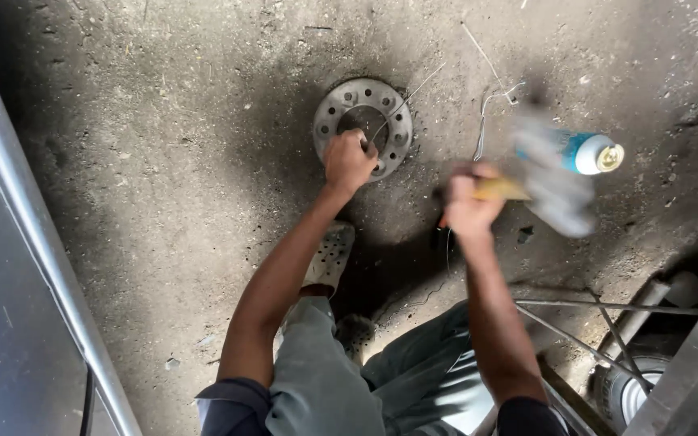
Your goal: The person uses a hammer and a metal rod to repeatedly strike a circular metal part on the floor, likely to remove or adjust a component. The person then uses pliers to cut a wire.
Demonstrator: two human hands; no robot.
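Note:
A round grey metal disc (341,105) with several holes around a central opening lies flat on the dirty concrete floor. My left hand (347,160) is closed on its near rim. To the right, my right hand (470,202) is clenched around a yellowish strip and a pale rag (555,190) that is blurred by motion. A spray can (587,152) with a blue and white body lies on its side just beyond the rag. A thin wire (482,121) trails across the floor between the disc and the can.
A grey metal panel with a rounded edge (26,234) runs down the left side. At lower right stand a small wheel with a tyre (628,391), thin metal rods (599,307) and a metal frame. My shoes (329,254) and grey trousers are below the disc.

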